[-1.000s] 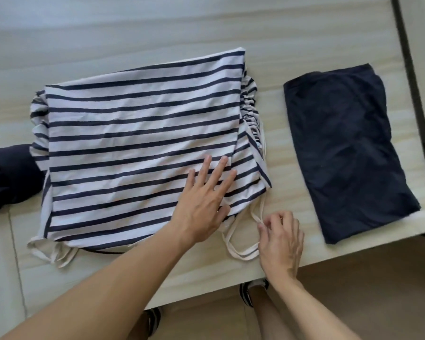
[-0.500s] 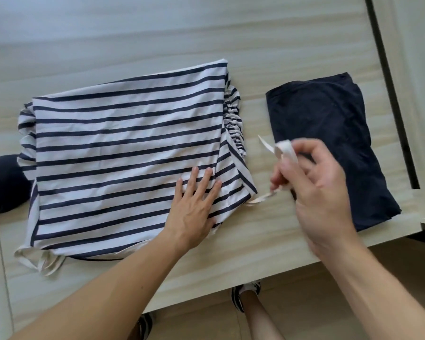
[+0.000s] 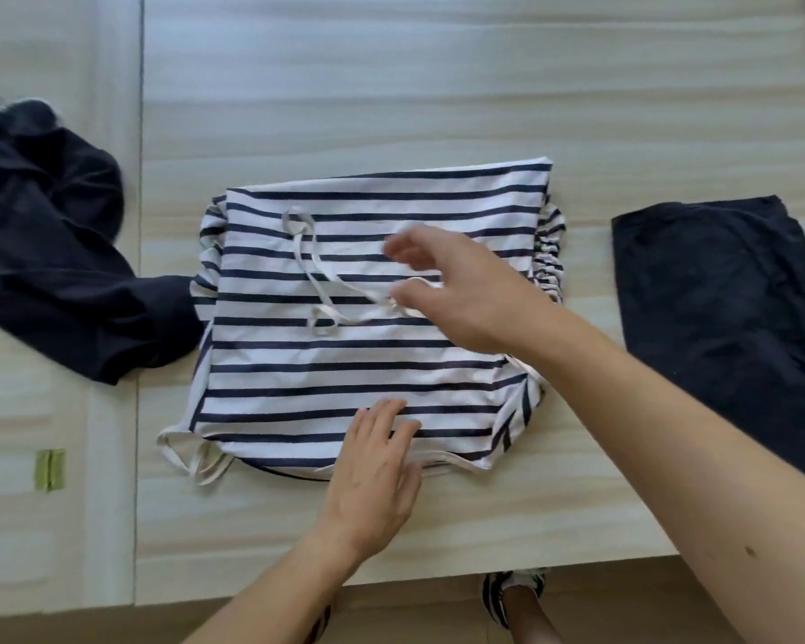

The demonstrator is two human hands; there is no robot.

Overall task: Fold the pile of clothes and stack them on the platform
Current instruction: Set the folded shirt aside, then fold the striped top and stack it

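Observation:
A navy-and-white striped garment (image 3: 345, 374) lies folded flat in the middle of the pale wooden platform (image 3: 391, 86). Its white strap (image 3: 317, 276) is draped in loops across the top of it. My right hand (image 3: 461, 290) hovers over the garment's upper right part, fingers spread, thumb close to the strap's end; the hand is blurred. My left hand (image 3: 372, 476) rests flat, fingers apart, on the garment's near edge. More white straps stick out at the near left corner (image 3: 191, 462).
A folded dark navy garment (image 3: 716, 295) lies to the right of the striped one. A rumpled dark pile (image 3: 52, 253) sits at the left, touching the striped garment's left edge. The platform's front edge runs just below my left hand; a shoe (image 3: 512, 592) shows beneath.
My right hand lifted the white strap from the near right corner and carried it left onto the top of the striped garment. My left hand slid nearer to the front edge. The view shifted left.

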